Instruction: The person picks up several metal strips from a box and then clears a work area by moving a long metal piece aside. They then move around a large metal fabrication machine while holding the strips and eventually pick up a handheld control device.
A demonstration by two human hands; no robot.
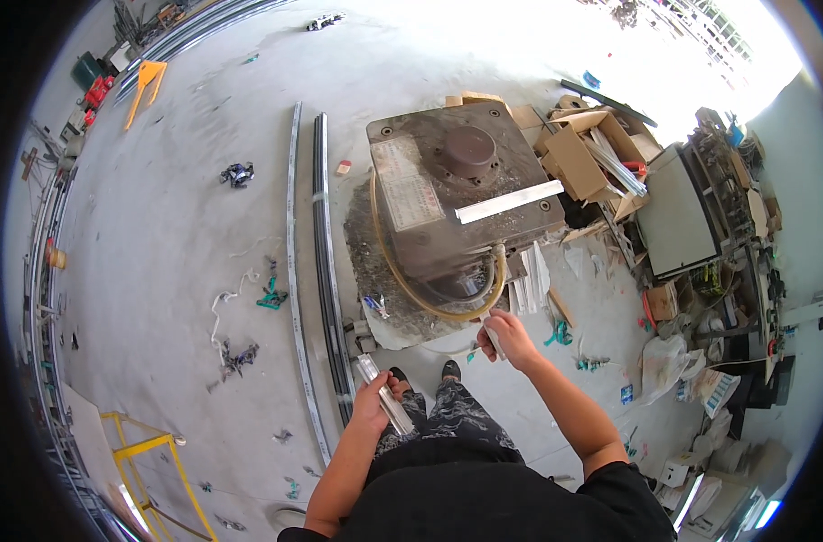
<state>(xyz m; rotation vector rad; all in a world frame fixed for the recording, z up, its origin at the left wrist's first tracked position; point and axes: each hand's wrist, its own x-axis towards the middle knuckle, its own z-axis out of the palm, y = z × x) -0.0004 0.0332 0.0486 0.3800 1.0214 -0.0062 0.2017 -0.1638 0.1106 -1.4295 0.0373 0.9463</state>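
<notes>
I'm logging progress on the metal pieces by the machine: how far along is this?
Looks done: one flat metal strip lies on top of the brown machine. In hand: the left hand grips a short metal bar; the right hand pinches a small pale piece. Probably left: pale strips beside the machine's base.

I see open concrete floor [177, 226] across the left and far side, broken only by small scraps. Two long metal rails [321, 262] lie near-to-far just left of the hands, barring low sideways passage. Directly ahead stands the brown machine block [457, 194], a flat metal strip [509, 201] lying on its top and a yellow hose [402, 280] looping around its near side. To the right, open cardboard boxes [583, 149] and piled clutter [710, 271] close the way.
</notes>
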